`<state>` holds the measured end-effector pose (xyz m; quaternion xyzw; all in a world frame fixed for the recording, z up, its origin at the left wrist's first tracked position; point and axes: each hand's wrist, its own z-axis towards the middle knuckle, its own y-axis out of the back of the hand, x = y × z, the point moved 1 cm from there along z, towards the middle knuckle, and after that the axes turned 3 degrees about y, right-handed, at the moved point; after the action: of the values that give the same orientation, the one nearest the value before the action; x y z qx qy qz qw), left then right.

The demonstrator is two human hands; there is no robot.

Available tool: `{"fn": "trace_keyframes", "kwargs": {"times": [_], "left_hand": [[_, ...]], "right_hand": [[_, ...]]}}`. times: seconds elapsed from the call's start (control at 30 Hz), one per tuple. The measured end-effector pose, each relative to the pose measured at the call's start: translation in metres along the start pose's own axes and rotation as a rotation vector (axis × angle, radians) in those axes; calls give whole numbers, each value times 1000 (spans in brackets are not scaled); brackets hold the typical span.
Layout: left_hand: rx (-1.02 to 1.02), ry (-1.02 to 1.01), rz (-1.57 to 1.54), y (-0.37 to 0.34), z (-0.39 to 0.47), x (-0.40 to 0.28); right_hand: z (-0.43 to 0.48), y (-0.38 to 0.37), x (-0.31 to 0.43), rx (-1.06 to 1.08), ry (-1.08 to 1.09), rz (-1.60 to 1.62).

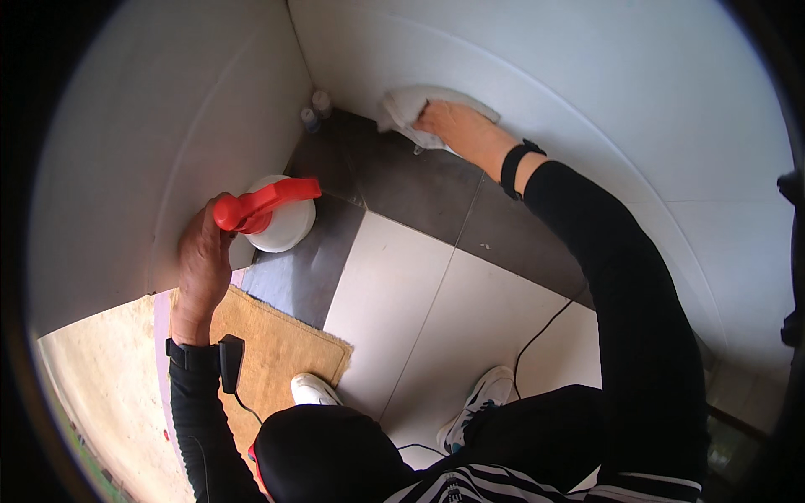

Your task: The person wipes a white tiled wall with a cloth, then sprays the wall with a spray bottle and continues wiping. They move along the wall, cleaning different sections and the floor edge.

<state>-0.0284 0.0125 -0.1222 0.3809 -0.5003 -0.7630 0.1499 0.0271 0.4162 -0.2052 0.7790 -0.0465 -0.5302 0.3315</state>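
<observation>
My right hand (449,126) presses a white cloth (402,107) against the lower part of the pale wall (541,56), just above the dark floor tiles. A white spray bottle (283,220) with a red sprayer head (270,200) is at my left hand (206,264), near the left wall. My left fingers are around the back of the red head; the bottle's body hides part of the grip. Black bands circle both wrists.
Two small bottles (316,112) stand in the wall corner. A tan mat (283,333) lies at the lower left, beside pale floor tiles (402,302). A thin black cable (544,330) runs over the floor near my white shoes (481,396). Bright ground shows beyond the left wall's end.
</observation>
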Motion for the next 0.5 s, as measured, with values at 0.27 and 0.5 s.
{"fn": "trace_keyframes", "kwargs": {"times": [0.27,0.5], "left_hand": [[-26,-23,-8,1,-2,-3],[2,-19,32,1,-2,-1]], "right_hand": [[-192,-49,45,289,21,568],[-305,-44,37,672,2,678]]}}
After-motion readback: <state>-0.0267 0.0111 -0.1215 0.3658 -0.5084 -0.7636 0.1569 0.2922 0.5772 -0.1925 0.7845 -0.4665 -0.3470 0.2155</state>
